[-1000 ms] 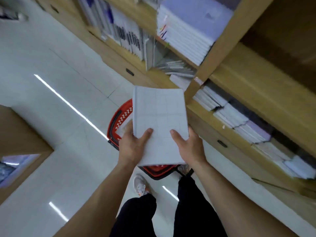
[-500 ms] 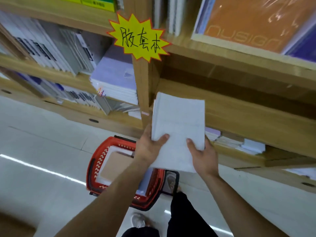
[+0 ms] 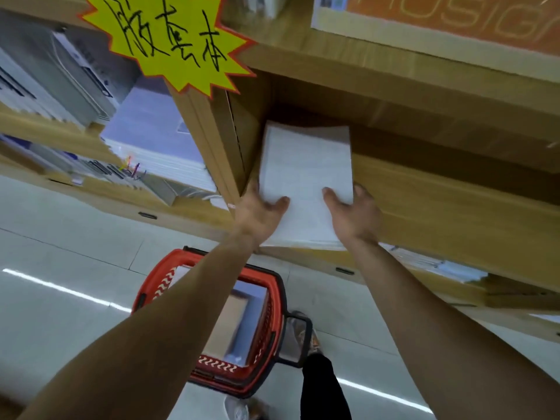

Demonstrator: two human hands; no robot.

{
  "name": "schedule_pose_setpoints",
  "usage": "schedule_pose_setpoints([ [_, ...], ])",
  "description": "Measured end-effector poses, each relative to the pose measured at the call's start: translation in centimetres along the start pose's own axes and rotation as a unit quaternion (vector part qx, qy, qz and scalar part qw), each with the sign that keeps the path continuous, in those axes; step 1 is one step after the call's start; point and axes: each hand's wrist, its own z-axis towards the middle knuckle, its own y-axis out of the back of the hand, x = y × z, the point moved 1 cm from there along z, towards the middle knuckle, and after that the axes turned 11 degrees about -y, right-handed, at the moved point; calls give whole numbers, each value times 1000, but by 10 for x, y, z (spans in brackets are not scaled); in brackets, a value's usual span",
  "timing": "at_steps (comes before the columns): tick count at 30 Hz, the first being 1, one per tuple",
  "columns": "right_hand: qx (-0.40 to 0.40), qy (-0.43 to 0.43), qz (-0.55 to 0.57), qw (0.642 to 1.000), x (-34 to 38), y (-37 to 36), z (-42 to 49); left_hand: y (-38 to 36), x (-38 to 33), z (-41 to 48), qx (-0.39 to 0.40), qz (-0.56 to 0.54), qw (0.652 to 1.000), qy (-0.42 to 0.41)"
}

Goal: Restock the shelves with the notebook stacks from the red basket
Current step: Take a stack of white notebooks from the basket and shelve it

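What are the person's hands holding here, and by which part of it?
A white notebook stack, gripped at its near end: the left hand at the left corner, the right hand at the right corner, thumbs on top.

Fingers of the left hand and right hand lie largely out of sight beneath the notebook stack, thumbs alone showing on its top, while the stack's far end fades into shelf shadow. Below the stack, the left forearm covers part of the red basket, whose contents are too blurred to tell apart, and a shoe is cut by the bottom edge. Above and left of the stack the yellow sign loses its top to the frame; above and right, an orange cover runs off the top and right edges, its lettering only partly shown.
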Motion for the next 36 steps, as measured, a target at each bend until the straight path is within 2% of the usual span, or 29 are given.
schedule_pose_setpoints([
  [4,-16,0,34,999,4,-6,24,-5,-10,28,-6,12,1000,11],
  [10,-43,-3,13,999,21,-14,57,-10,-28,62,79,-3,997,17],
  [14,-9,-12,9,1000,15,-15,56,-14,-18,28,6,54,997,48],
  [16,-6,-8,22,1000,16,-17,52,-19,-14,13,-15,24,998,52],
  [18,-7,-5,43,999,23,-22,52,-21,-14,19,-40,-8,998,41],
  [21,3,-5,58,998,33,-39,50,-13,-14,33,-75,21,997,5],
  [27,14,13,42,999,32,-48,45,11,19,-32,21,89,990,-107],
  [32,-9,9,38,999,36,-65,46,12,32,-35,72,101,991,-53],
  [36,-19,24,-20,999,31,-68,55,4,19,-15,81,119,989,-34],
])
